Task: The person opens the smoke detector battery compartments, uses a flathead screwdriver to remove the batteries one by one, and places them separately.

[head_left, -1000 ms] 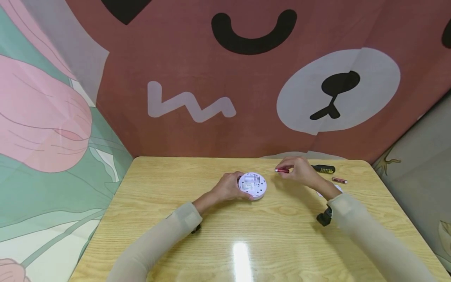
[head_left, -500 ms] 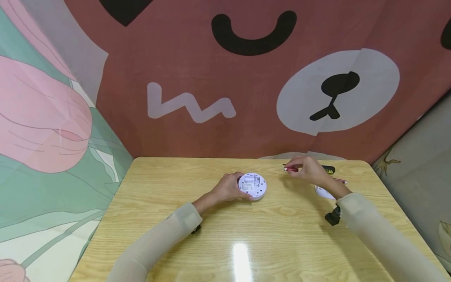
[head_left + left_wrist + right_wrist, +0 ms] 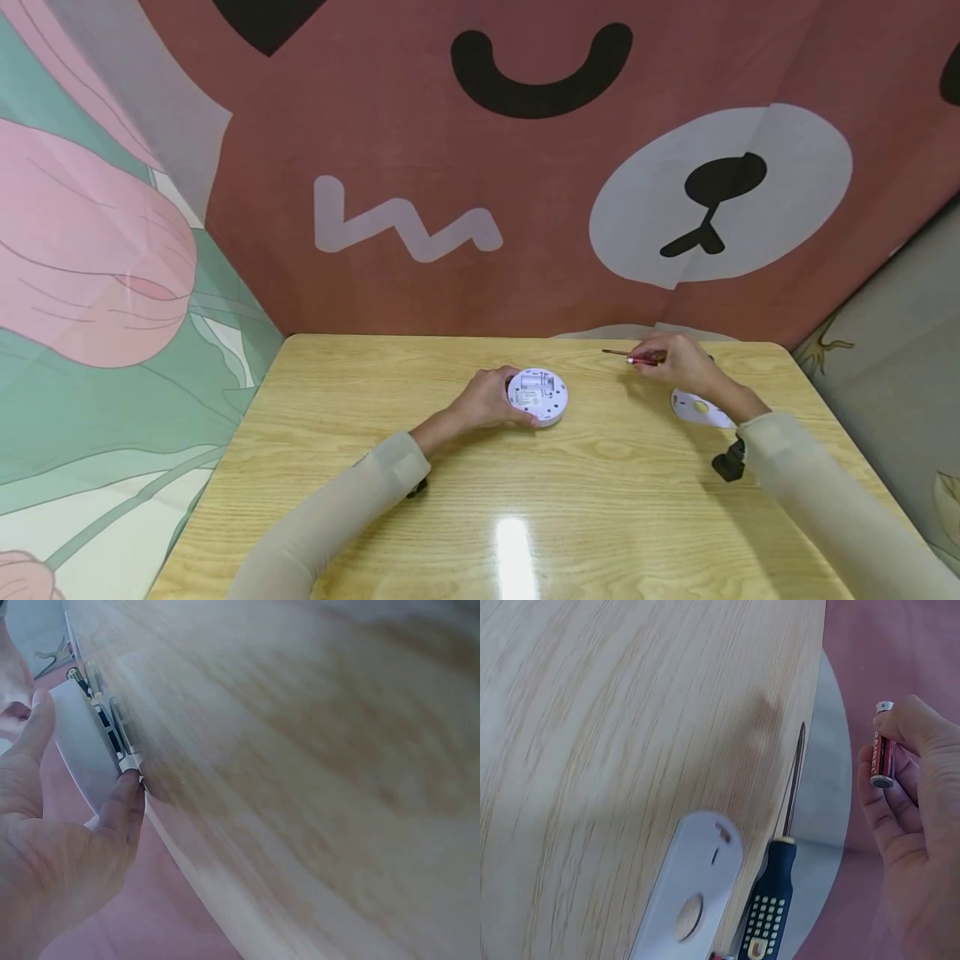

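Note:
My left hand (image 3: 486,398) grips the edge of a round white device (image 3: 538,400), whose upturned face shows an uncovered battery compartment. In the left wrist view, the thumb and fingers span the device's rim (image 3: 79,742). Farther right, my right hand (image 3: 678,365) pinches a red battery (image 3: 883,754) with a silver end, held above the table near its back edge. A screwdriver (image 3: 769,900) with a dark, yellow-dotted handle lies behind that hand, mostly hidden in the head view. Below the hand is a flat white plate (image 3: 684,407) with a round hole, partly covered by the wrist.
The wooden table (image 3: 420,533) ends against a reddish patterned cloth (image 3: 420,300) at the back. A red end of another battery (image 3: 721,957) peeks in at the bottom of the right wrist view, beside the screwdriver handle.
My right hand has moved rightward, away from the device, with the battery. More of the white plate and the screwdriver's shaft now show; the loose battery is hidden in the head view. My left hand stays put.

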Motion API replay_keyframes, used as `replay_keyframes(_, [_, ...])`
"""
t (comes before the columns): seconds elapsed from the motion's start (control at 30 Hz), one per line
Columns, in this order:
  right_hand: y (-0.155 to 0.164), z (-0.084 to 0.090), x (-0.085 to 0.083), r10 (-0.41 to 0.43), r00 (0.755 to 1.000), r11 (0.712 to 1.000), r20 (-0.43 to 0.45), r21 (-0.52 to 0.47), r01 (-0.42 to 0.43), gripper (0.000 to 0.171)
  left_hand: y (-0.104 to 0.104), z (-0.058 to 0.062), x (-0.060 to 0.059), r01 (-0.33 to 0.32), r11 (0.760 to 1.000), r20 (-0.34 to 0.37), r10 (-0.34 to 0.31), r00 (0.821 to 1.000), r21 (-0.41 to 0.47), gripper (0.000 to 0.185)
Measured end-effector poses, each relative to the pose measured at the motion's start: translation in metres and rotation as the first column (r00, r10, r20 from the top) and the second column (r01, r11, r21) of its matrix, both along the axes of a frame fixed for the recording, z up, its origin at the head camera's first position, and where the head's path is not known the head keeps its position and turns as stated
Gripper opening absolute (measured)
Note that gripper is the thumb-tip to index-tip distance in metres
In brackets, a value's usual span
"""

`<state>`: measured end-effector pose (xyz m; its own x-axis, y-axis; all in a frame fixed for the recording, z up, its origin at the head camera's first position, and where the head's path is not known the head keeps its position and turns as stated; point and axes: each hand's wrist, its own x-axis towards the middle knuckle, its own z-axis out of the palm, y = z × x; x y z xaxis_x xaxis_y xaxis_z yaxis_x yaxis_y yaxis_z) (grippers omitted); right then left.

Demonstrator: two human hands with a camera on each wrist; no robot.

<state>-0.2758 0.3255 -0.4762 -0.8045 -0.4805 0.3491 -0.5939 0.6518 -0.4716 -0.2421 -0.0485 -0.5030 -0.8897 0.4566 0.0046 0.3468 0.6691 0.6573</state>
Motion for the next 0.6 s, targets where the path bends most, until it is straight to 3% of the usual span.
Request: replay_keyframes(0.6, [0.035, -0.009, 0.001, -0.072, 0.995, 0.997, 0.063, 0.023, 0.071, 0.015, 0.001, 0.002, 0.001, -0.001, 1.000, 0.001, 0.001, 1.000, -0.009, 0.091])
